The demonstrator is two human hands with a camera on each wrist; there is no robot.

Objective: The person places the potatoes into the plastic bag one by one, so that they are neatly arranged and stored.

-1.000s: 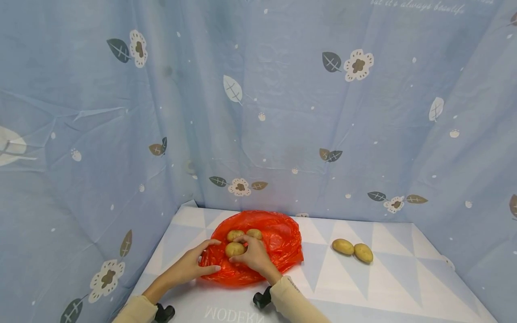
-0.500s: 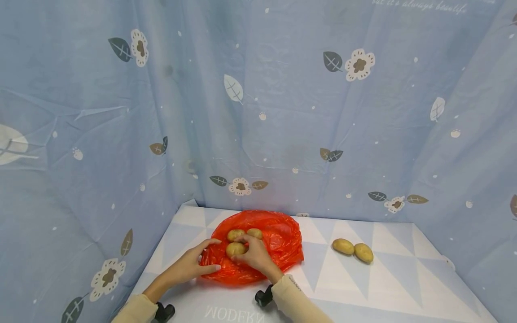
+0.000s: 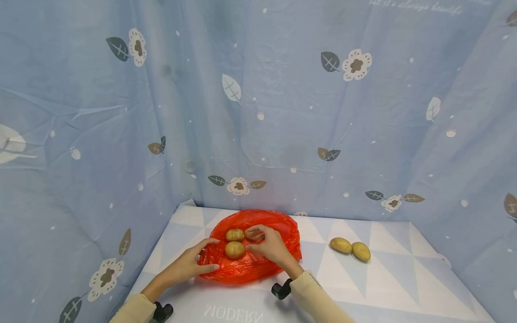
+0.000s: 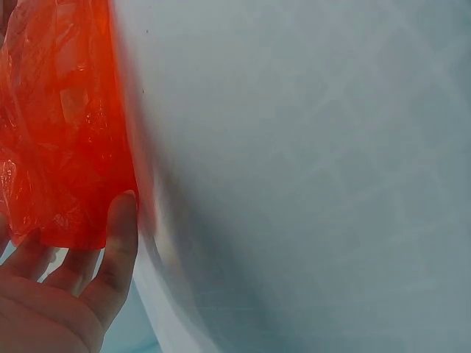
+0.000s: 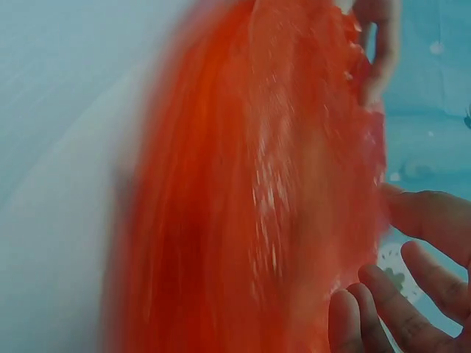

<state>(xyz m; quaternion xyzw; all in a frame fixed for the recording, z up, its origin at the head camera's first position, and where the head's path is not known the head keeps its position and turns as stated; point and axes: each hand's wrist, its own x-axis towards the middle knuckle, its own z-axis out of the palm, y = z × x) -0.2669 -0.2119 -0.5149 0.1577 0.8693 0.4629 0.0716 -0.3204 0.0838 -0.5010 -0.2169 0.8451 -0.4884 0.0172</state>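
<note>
A red plastic bag [image 3: 270,269] lies spread on the table with its mouth up. Inside sit two yellow-brown potatoes [image 3: 235,250], one behind the other. My left hand [image 3: 189,265] rests against the bag's left side, thumb and fingers spread apart; in the left wrist view its fingertips touch the red plastic [image 4: 66,147]. Over the middle of the bag, my right hand [image 3: 272,246] reaches in with gently bent fingers around a third potato [image 3: 258,238], mostly hidden behind them. The right wrist view shows its fingers [image 5: 423,279] apart beside the blurred bag.
Two more potatoes [image 3: 350,248] lie side by side on the patterned white-and-blue tablecloth [image 3: 387,282], right of the bag. A blue flowered curtain [image 3: 282,112] hangs behind the table and along both sides.
My right hand has let go of the front potato and shifted right and back to the third potato, which it now covers. The left hand has stayed at the bag's side.
</note>
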